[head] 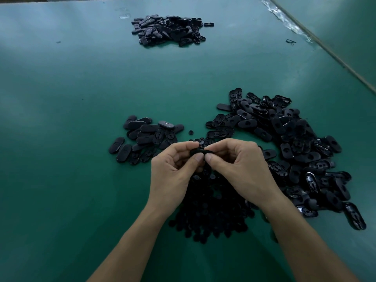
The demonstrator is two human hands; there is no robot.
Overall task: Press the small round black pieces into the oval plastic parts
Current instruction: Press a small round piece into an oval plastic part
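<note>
Pinching with thumb and forefinger, the left hand (175,169) holds one end of a black oval plastic part (200,152). The right hand (242,165) pinches the other end, and the thumb tips nearly meet over it. The fingers hide whether a round piece already sits in its hole. To seat one well, I judge the thumbs should press squarely over the hole while the forefingers back the part from behind. Left of the grip lies a small pile of oval parts (142,137). Directly beneath the hands is the heap of small round black pieces (211,204), and to the right the large pile of oval parts (295,147), all on the green table mat (61,139).
</note>
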